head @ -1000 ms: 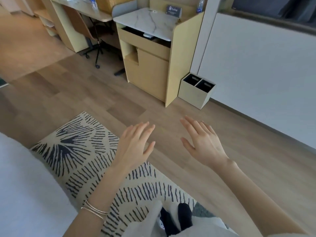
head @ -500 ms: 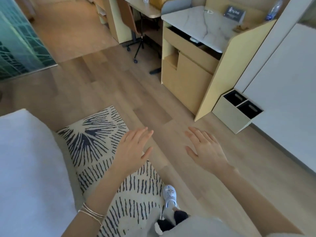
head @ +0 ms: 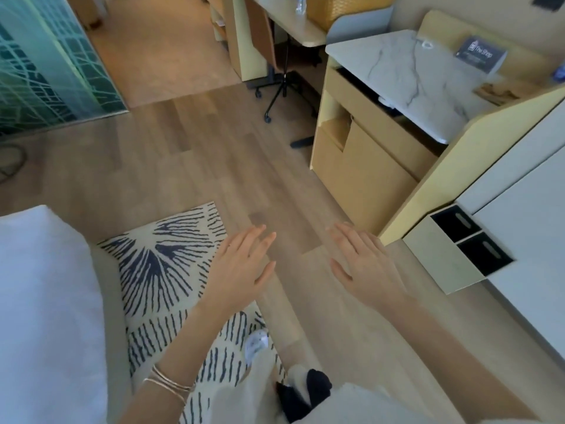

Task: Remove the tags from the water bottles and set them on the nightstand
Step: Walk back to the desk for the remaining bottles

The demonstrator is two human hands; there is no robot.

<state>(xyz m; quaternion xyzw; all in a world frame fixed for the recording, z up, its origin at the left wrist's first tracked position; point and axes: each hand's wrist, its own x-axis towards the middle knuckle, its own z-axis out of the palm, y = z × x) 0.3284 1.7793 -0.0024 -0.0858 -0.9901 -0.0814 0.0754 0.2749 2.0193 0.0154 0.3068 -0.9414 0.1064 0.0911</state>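
Observation:
My left hand [head: 241, 267] and my right hand [head: 363, 264] hover over the wooden floor, palms down, fingers straight, holding nothing. A clear water bottle [head: 301, 4] with a blue label stands on the desk at the top. Part of another bottle [head: 560, 71] shows at the right edge, by the marble-topped cabinet [head: 409, 75]. Neither hand is near a bottle. No tags can be made out at this distance.
A white bed [head: 39, 301] fills the lower left beside a patterned rug [head: 159, 264]. A desk chair's wheeled base [head: 275, 96] stands ahead. A two-slot bin [head: 458, 252] sits against the white wall on the right. A frosted glass panel [head: 46, 62] is at upper left.
The view has swung left and moved forward: the cabinet now sits nearer on the right and the glass panel has come into sight. Both hands stay spread and empty.

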